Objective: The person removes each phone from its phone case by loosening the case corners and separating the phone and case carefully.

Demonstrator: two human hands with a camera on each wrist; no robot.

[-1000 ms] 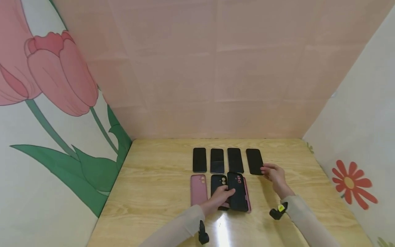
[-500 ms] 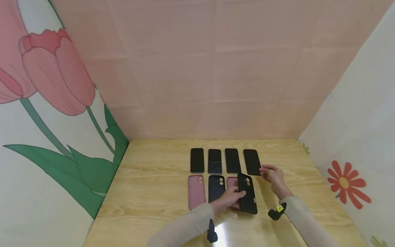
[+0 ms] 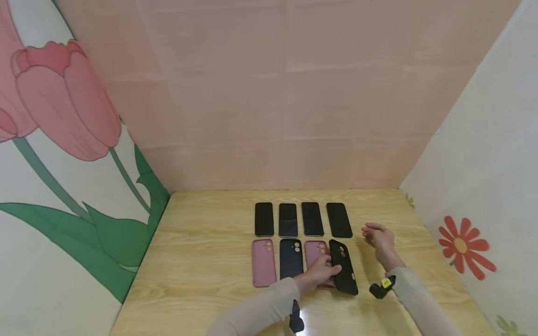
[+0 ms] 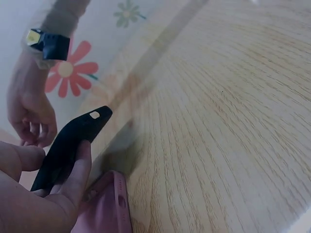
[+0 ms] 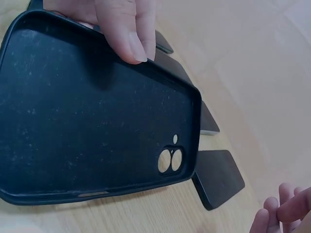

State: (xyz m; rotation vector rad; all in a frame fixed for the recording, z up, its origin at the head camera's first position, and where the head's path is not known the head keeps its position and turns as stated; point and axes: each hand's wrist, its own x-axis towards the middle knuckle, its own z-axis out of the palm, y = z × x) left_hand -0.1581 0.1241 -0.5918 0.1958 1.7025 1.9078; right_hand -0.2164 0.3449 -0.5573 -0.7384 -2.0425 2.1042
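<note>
A black phone case (image 3: 344,270) is pinched along its left edge by my left hand (image 3: 318,273). It is held tilted, right of a pink phone case (image 3: 315,251) that the hand partly covers. The right wrist view shows its hollow inside and the camera holes near one corner. In the head view my right hand (image 3: 380,239), fingers loosely bent and holding nothing, hovers to the right of the rightmost black phone (image 3: 339,220). That phone (image 5: 221,179) also appears beyond the case in the right wrist view.
Several phones, such as the leftmost phone (image 3: 264,219), lie in a row at the back of the wooden table (image 3: 201,252). In front of them lie another pink case (image 3: 264,263) and a dark blue case (image 3: 291,256). A patterned wall (image 3: 454,186) borders the right side.
My left hand has carried the black case rightward, off the other cases, uncovering the dark blue one; it now tilts more. My right hand has drawn away from the rightmost phone's corner.
</note>
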